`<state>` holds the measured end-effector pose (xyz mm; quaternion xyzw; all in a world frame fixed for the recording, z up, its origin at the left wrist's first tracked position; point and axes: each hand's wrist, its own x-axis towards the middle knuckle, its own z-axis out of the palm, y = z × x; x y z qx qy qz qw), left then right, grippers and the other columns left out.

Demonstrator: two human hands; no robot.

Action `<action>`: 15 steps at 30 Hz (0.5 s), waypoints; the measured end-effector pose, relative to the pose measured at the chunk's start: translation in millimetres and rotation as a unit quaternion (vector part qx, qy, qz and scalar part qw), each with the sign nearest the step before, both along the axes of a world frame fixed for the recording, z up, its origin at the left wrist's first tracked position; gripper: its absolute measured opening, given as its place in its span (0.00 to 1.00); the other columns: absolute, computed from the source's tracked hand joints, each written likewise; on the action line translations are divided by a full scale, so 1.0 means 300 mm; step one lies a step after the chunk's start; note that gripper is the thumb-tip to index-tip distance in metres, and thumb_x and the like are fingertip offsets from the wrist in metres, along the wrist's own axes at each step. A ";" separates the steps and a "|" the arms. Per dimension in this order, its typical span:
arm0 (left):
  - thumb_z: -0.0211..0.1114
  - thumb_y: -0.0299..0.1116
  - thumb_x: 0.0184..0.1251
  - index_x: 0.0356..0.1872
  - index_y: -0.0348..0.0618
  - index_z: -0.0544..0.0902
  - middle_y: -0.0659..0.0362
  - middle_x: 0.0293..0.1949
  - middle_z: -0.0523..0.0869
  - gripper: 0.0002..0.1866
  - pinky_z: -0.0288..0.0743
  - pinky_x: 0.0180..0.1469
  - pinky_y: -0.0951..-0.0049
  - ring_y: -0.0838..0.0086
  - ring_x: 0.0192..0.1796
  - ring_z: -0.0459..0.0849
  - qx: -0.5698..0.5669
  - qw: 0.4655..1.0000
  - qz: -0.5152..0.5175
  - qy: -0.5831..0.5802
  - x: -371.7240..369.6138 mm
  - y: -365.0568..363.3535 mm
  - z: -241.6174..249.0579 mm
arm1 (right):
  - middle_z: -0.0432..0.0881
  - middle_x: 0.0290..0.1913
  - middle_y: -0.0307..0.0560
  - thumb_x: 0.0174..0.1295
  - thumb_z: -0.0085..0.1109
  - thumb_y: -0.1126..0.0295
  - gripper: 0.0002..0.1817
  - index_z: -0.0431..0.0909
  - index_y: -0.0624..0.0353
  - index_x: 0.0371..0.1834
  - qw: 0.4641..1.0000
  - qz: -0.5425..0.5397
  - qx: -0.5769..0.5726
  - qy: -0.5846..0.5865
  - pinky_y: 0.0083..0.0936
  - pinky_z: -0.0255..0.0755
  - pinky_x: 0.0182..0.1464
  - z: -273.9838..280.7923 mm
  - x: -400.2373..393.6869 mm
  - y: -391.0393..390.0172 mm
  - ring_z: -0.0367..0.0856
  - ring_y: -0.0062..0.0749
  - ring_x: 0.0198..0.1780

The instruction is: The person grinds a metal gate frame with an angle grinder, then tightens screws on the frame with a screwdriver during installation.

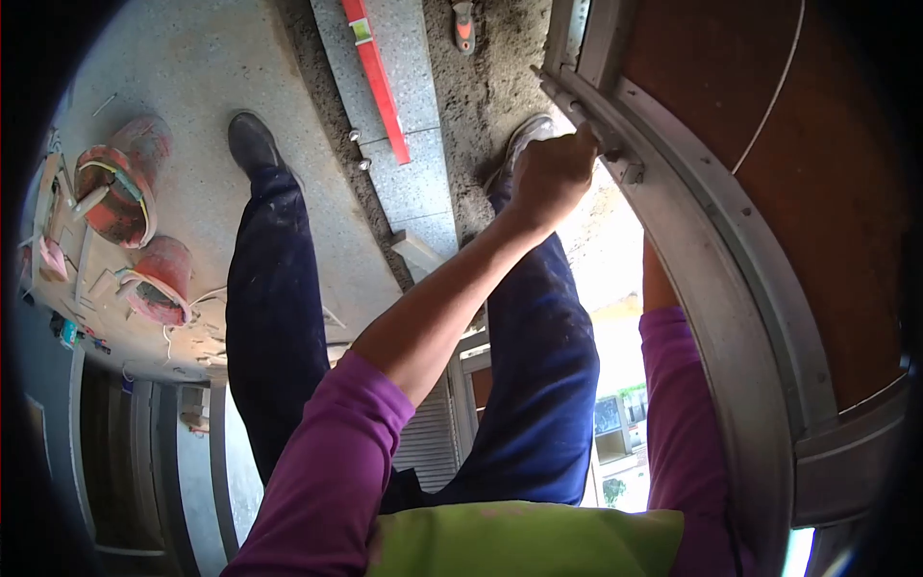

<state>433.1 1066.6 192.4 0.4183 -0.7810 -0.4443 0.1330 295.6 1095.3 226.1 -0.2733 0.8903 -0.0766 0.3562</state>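
Note:
My left hand (553,178) reaches up to the edge of a metal-framed door (711,260). Its fingers are closed at the slide bolt (582,106) on the frame, and the exact grip is partly hidden by the hand itself. Of my right arm (663,365), only the purple sleeve and a bit of forearm show; the hand is hidden behind the door. Below my left hand is my shoe (529,135), standing by a strip of rough mortar (481,106). A red spirit level (380,87) lies on grey speckled tiles (418,154) between my feet.
A tool with an orange and grey handle (463,29) lies on the mortar. A pale block (415,250) rests near the tile strip's near end. Two mortar-stained buckets, a larger one (115,197) and a smaller one (162,284), stand at left on the concrete floor (202,77).

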 end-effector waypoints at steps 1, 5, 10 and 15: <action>0.62 0.23 0.63 0.46 0.35 0.80 0.56 0.20 0.82 0.10 0.78 0.23 0.65 0.65 0.21 0.84 -0.009 1.000 -0.013 -0.013 0.024 -0.011 0.006 | 0.85 0.48 0.44 0.57 0.71 0.64 0.20 0.85 0.64 0.51 1.000 0.000 0.001 -0.001 0.36 0.72 0.58 0.000 0.000 -0.006 0.81 0.37 0.50; 0.63 0.23 0.62 0.47 0.33 0.80 0.56 0.21 0.83 0.12 0.80 0.23 0.67 0.66 0.21 0.85 -0.001 0.999 -0.031 -0.013 0.005 -0.037 0.072 | 0.85 0.48 0.44 0.57 0.71 0.64 0.20 0.85 0.64 0.50 1.000 0.002 0.005 -0.002 0.36 0.73 0.58 0.020 -0.014 -0.001 0.81 0.38 0.50; 0.64 0.23 0.61 0.53 0.30 0.80 0.55 0.22 0.83 0.18 0.80 0.22 0.67 0.66 0.23 0.86 -0.005 0.999 -0.022 -0.027 0.015 -0.014 0.148 | 0.85 0.48 0.44 0.57 0.71 0.64 0.21 0.85 0.64 0.50 1.000 0.001 0.008 -0.002 0.36 0.73 0.58 0.025 -0.009 0.003 0.81 0.38 0.50; 0.64 0.20 0.64 0.49 0.31 0.79 0.56 0.19 0.79 0.13 0.75 0.19 0.67 0.66 0.20 0.83 0.002 1.000 -0.014 -0.008 0.052 -0.036 0.155 | 0.85 0.48 0.44 0.57 0.71 0.64 0.21 0.85 0.64 0.50 1.000 -0.005 0.005 -0.001 0.36 0.73 0.57 0.020 0.029 -0.004 0.81 0.38 0.49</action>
